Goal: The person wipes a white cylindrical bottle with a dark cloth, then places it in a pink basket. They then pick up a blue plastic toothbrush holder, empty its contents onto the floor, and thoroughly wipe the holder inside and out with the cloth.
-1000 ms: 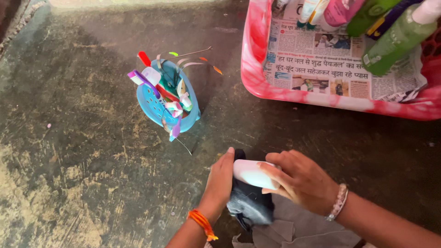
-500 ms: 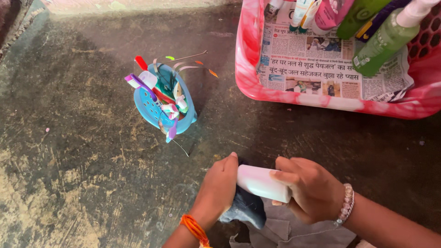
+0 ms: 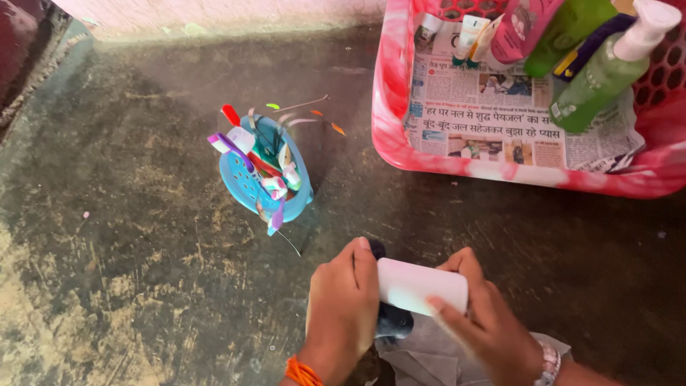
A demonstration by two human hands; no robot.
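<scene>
White and smooth, the soap bar point(image 3: 421, 286) sits low in the middle of the view, just above the dark floor point(image 3: 128, 236). The right hand point(image 3: 486, 322) has its grip closed around the bar's right end, fingers point(image 3: 446, 309) bent over the front. The left hand point(image 3: 343, 307) is curled shut on a dark cloth point(image 3: 394, 320), which bunches up right under the bar and touches it. A grey cloth point(image 3: 443, 354) lies below both hands.

It looks like the rubbing step: soap pressed on the dark cloth while the other hand keeps the cloth from sliding. A good rub would need the left hand to hold the cloth tight and the bar to stay flat on it.

Up and to the left, well apart from the hands, stands one blue holder point(image 3: 264, 175) with holes in it, full of toothbrushes; they are too mixed up to count. At the top right is one red and white basket point(image 3: 389, 107) lined with newspaper point(image 3: 486, 118). Inside it lean two green bottles point(image 3: 593, 78), one pink bottle point(image 3: 522, 21), one white tube point(image 3: 468, 32) and one dark blue thing point(image 3: 586, 50).

One soap bar, two cloths, two hands. An orange thread point(image 3: 300, 372) is on the left wrist, and a bead bracelet point(image 3: 549, 364) is on the right
</scene>
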